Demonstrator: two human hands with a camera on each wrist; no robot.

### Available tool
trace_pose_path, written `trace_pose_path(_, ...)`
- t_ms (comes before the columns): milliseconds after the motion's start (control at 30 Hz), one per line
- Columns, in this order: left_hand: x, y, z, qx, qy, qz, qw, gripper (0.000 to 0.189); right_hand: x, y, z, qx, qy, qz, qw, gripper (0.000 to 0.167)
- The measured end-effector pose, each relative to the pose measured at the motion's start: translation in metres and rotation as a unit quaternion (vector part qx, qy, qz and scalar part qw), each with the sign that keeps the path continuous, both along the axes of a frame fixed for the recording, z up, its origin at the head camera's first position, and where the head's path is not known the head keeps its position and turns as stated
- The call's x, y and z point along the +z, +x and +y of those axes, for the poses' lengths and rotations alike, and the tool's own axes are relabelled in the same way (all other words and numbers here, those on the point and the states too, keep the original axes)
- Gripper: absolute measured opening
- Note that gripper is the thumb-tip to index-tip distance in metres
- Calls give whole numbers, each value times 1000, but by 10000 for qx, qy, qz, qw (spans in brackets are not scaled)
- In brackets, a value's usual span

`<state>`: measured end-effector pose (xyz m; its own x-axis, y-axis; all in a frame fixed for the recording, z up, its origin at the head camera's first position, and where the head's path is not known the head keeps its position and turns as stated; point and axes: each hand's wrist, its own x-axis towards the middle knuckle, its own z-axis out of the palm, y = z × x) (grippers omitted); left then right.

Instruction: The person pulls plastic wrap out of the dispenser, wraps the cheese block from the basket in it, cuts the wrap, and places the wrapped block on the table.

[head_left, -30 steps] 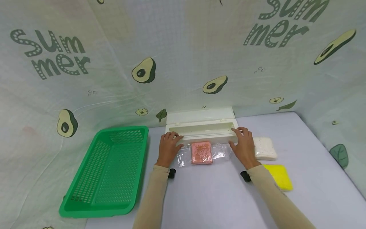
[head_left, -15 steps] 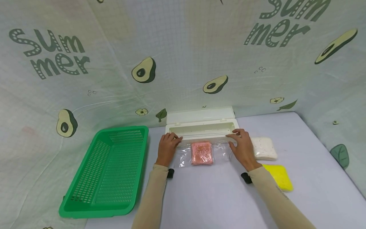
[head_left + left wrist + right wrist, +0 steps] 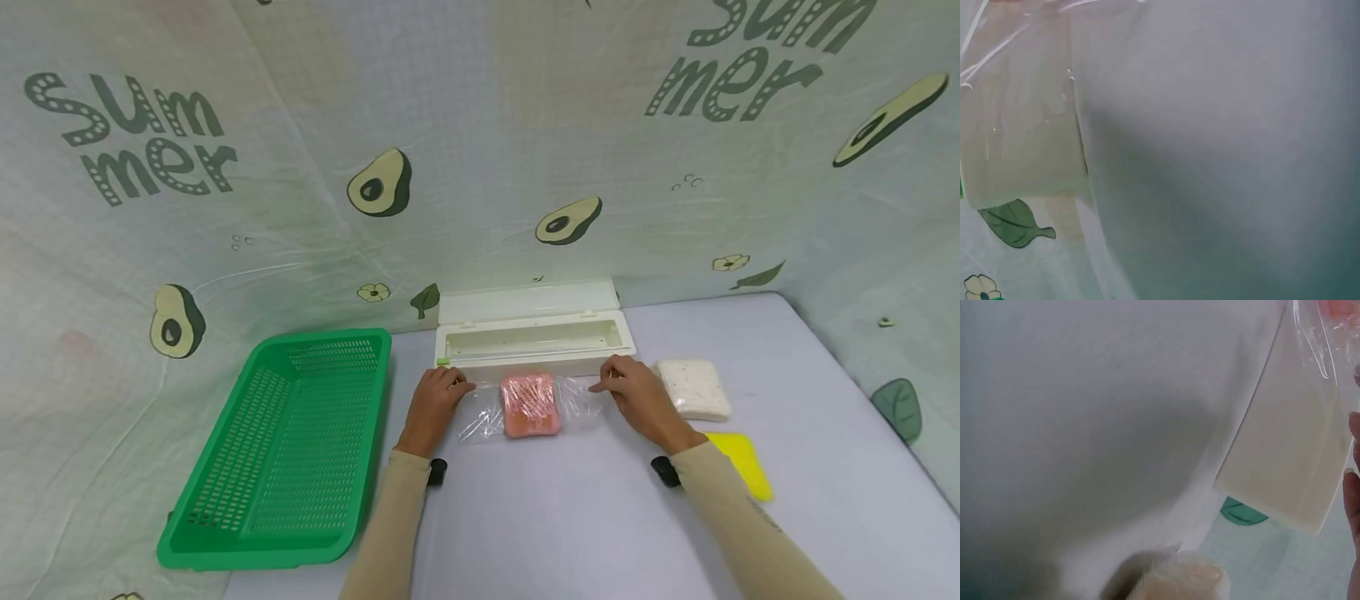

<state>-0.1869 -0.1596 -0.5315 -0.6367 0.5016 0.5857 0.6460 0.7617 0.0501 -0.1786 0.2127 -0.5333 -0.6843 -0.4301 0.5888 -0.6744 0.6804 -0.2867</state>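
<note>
A pink, bread-slice-shaped square lies in front of the white cling film dispenser, covered by clear cling film that spreads out to both sides. My left hand pinches the film's left edge beside the dispenser's front corner. At the opposite edge, my right hand pinches the film between thumb and fingers. The dispenser's lid is raised at the back. Fingers of the right hand show at the edge of the right wrist view; the left wrist view shows film but no hand.
A green perforated basket stands at the left. To the right lie a white wrapped square and a yellow square, partly behind the right forearm. A printed cloth hangs behind the white table.
Both hands have come off the dispenser's front edge and moved down towards me, drawing the film along. The pink square has turned slightly. A green piece at the dispenser's left end is now visible.
</note>
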Motion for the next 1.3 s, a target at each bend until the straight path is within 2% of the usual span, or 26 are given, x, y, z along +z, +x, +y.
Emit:
trace_pose_path(67, -1, 4, -3, -44, -273, -119, 9995, 17, 1, 1, 2, 44, 340, -2, 9994, 27)
trace_pose_path(133, -1, 7, -4, -37, -613, -246, 9978, 22, 1, 2, 4, -15, 640, -204, 9977, 20)
trace_pose_path(300, 1, 12, -2, 10, -1500, -179, 9885, 28, -1, 9, 7, 150, 1417, -220, 9895, 17)
trace_pose_path(400, 2, 16, 0, 52, -1827, -277, 9828, 29, 4, 16, 8, 346, 1939, -225, 9802, 25)
trace_pose_path(467, 5, 20, 1, 174, -1897, -484, 9805, 31, 10, 23, 10, 402, 2093, -633, 9750, 34)
trace_pose_path(533, 10, 24, 1, 326, -1768, -727, 9810, 31, 16, 30, 14, 366, 2087, -967, 9725, 43)
trace_pose_path(600, 18, 29, 1, 453, -1529, -876, 9833, 31, 23, 35, 16, 266, 1897, -1049, 9758, 50)
trace_pose_path(700, 33, 37, 9, 528, -1216, -1000, 9861, 32, 31, 39, 13, 43, 1499, -687, 9863, 52)
trace_pose_path(800, 40, 43, 28, 429, -1198, -1166, 9850, 51, 34, 37, -5, 74, 1194, -431, 9919, 49)
trace_pose_path(900, 34, 48, 50, 343, -1445, -1420, 9787, 73, 30, 35, -33, 318, 1172, -793, 9894, 53)
trace_pose_path(967, 25, 51, 62, 426, -1656, -1598, 9722, 79, 24, 35, -50, 455, 1281, -1150, 9840, 55)
trace_pose_path(1033, 18, 53, 70, 540, -1824, -1663, 9676, 73, 17, 37, -61, 475, 1427, -1390, 9788, 57)
trace_pose_path(1133, 11, 57, 76, 650, -1952, -1771, 9624, 63, 8, 43, -69, 302, 1452, -1496, 9776, 54)
trace_pose_path(1233, 8, 58, 77, 566, -1967, -1805, 9620, 58, 3, 53, -71, 146, 1274, -1455, 9810, 49)
trace_pose_path(1300, 8, 58, 77, 438, -1919, -1760, 9645, 56, 3, 60, -72, 126, 1146, -1419, 9831, 45)
